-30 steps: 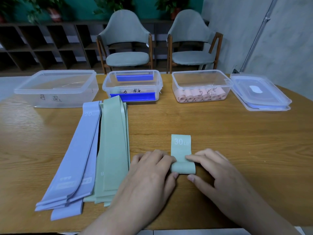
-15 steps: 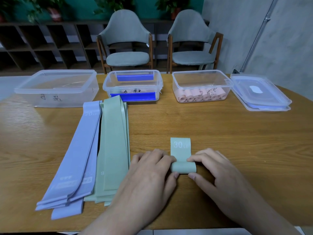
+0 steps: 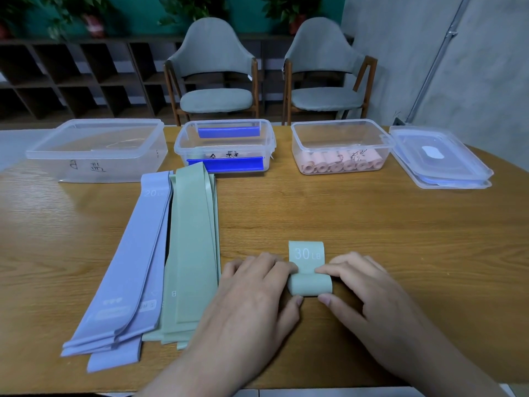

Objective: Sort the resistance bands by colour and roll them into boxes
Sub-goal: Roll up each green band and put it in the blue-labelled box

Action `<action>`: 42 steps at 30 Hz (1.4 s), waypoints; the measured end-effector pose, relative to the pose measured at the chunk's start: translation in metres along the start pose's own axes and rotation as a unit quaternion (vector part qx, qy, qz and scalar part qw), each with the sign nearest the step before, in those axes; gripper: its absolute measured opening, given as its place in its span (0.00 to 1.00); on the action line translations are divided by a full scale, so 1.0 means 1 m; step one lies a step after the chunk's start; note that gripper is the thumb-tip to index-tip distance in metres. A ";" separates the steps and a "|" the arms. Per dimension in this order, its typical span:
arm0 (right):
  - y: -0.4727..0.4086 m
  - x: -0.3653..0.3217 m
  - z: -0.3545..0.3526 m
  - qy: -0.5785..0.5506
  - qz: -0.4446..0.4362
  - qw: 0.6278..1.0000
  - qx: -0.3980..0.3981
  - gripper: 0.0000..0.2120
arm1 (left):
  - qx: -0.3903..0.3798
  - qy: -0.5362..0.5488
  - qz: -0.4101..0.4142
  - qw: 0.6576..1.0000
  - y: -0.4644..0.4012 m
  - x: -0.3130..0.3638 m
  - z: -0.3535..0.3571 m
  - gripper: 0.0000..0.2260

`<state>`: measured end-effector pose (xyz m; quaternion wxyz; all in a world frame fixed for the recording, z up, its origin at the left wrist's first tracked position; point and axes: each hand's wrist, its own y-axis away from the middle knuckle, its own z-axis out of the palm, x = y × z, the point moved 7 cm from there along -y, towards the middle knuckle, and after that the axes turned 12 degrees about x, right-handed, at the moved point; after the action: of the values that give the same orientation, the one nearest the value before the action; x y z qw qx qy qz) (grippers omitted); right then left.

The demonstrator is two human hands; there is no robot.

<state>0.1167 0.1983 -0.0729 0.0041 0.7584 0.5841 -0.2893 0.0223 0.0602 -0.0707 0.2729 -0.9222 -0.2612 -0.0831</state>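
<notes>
Both hands at near table [image 3: 372, 219] edge. Left hand [image 3: 252, 293] and right hand [image 3: 369, 293] pinch a green roll [image 3: 309, 285], thumbs under, fingers curled over it; flat tail reads "30 LB". Left of them: green bands [image 3: 191, 247] beside lilac bands [image 3: 128, 267]. Far side: three boxes; the right box [image 3: 340, 138] holds what look like pink rolls.

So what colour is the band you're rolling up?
Pale green band, with white "30 LB" printed on it; the head view shows it.

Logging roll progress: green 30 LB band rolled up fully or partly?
Partly. Green band is rolled at its near end between left hand and right hand; the printed tail lies flat.
</notes>
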 end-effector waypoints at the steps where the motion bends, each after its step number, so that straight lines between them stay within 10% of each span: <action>1: 0.000 0.000 0.000 0.000 0.002 1.000 0.000 0.17 | -0.002 -0.002 0.004 1.000 0.000 0.000 0.000 0.13; 42: -0.010 0.005 -0.008 -0.059 0.058 0.996 0.031 0.09 | -0.077 -0.055 0.000 0.995 -0.027 0.004 -0.004 0.16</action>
<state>0.1117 0.2086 -0.0654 0.0314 0.7721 0.5287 -0.3512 0.0113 0.0789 -0.0535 0.1861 -0.9438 -0.2683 -0.0521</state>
